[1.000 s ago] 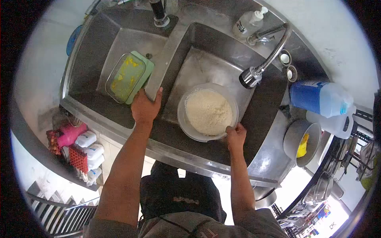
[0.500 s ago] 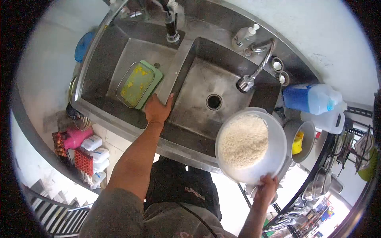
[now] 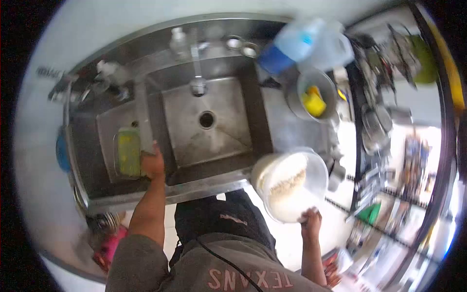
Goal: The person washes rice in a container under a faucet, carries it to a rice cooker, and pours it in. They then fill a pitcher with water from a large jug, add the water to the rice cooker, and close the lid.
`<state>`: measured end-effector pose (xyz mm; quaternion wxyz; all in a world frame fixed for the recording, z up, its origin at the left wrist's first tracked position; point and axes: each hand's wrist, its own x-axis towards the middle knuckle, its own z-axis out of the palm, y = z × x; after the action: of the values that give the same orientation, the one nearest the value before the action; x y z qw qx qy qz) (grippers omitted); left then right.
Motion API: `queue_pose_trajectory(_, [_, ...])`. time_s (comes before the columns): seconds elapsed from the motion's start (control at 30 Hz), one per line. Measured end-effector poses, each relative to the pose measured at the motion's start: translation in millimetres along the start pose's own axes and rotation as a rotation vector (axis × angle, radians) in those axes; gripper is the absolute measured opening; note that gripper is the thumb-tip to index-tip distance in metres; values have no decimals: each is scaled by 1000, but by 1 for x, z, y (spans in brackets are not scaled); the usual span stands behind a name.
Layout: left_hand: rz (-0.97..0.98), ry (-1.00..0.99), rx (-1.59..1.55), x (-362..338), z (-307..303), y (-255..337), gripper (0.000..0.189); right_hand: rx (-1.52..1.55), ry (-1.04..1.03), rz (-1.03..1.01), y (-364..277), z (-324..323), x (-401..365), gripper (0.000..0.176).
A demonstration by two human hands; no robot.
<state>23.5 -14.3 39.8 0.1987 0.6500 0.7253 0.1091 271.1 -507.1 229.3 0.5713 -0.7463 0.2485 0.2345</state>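
Bare left arm (image 3: 148,209) stretched forward from a short dark-grey fabric sleeve (image 3: 136,258), left hand (image 3: 153,164) slightly blurred, thumb spread from the fingers; bare right forearm (image 3: 311,250) reaching forward, right hand (image 3: 310,221) curled in a grip

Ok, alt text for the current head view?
A person's right hand grips a translucent tub of pale grains near the front of a double metal sink; the left hand is at the divider, beside a green container.
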Motion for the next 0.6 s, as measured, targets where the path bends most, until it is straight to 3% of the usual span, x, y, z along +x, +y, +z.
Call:
queue_pose_trajectory(0.07, [-126, -36, 95, 4, 6, -6, 87, 72, 28, -24, 9, 4, -8, 6])
queue_pose_trajectory(0.17, [-38, 11, -13, 5, 20, -23, 84, 165, 143, -45, 23, 15, -3, 7])
queue_pose_trajectory(0.3, [157, 97, 6, 0, 26, -35, 79, 276, 233, -20, 50, 11, 3, 8])
queue_pose_trajectory(0.37, [345, 373, 217, 12, 44, -55, 74, 332, 269, 25, 57, 6, 4, 9])
queue_pose_trajectory(0.4, [393, 365, 208, 3, 35, -34, 74, 301, 271, -13, 57, 6, 4, 8])
queue_pose_trajectory(0.47, [484, 58, -117, -39, 5, 4, 61, 265, 287, -22, 59, 5, 1, 7])
queue_pose_trajectory(0.5, [518, 52, -122, -53, 3, 20, 61, 266, 296, 1, 58, 7, 2, 6])
queue_pose_trajectory(0.57, [610, -485, -522, -80, 1, 51, 44, 278, 355, 6, 58, 6, -1, 4])
queue_pose_trajectory(0.6, [619, -672, -572, -108, -15, 79, 38, 245, 360, -7, 63, 3, 1, 5])
